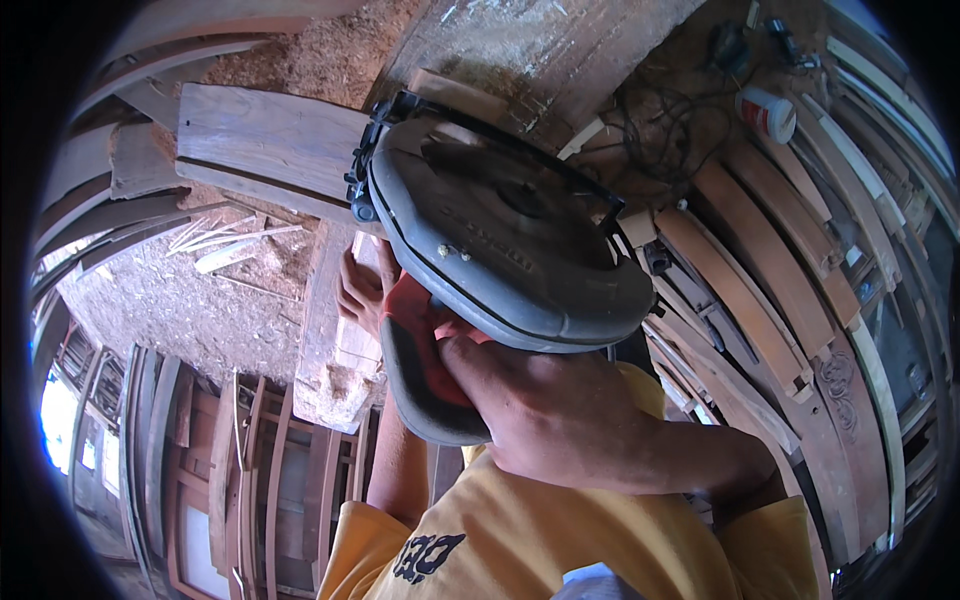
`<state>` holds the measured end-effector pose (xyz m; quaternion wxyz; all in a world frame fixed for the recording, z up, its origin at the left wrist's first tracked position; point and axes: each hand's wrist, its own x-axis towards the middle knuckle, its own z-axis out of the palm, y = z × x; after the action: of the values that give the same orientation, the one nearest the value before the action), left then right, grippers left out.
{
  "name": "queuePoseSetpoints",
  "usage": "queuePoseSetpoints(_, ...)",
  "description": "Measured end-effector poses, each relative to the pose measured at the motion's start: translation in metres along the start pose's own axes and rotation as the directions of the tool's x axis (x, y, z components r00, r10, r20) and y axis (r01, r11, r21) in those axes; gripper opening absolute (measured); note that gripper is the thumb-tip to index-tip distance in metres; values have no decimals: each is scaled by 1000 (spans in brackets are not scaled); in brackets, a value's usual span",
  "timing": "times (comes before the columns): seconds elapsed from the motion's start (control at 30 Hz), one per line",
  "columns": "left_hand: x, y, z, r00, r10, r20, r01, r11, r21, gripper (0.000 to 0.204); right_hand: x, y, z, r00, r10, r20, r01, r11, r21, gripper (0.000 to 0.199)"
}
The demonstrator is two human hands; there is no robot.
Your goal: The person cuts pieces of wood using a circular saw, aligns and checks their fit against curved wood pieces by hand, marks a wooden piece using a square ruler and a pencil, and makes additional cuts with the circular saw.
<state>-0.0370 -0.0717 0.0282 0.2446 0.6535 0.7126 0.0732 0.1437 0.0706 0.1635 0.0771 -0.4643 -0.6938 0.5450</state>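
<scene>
A large grey circular saw (480, 240) fills the middle, its round guard facing up and a black metal frame along its far side. My right hand (540, 395) is closed around its red and dark grey handle (415, 375). Left of the handle, my left hand (365, 285) is bent over the edge of a pale wooden piece, partly hidden by the saw. A flat wooden board (275, 145) extends left from the saw's far left corner. Where the blade meets the wood is hidden under the guard.
A dusty bench (345, 345) lies under my left hand, with thin offcuts (235, 240) and sawdust to its left. Curved timber pieces (740, 270) are stacked at the right. A white tub (767, 115) and tangled black cables (665, 125) lie at the far right.
</scene>
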Motion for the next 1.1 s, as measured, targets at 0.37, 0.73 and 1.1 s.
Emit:
queuePoseSetpoints(0.37, 8, -2, -3, 1000, -26, -10, 25, 1000, -10, 81, 8, -6, -4, 999, 22, 35, -21, 1000, -19, 30)
queuePoseSetpoints(0.73, 14, -10, -7, 997, -68, -42, 69, 998, 15, 80, 24, -11, -4, 998, -68, 10, 68, 995, -72, 45)
queuePoseSetpoints(1.1, 19, -19, 1, 991, -111, -73, 112, 994, 12, 80, 39, -16, 3, 998, -54, 34, 54, 998, -16, 33)
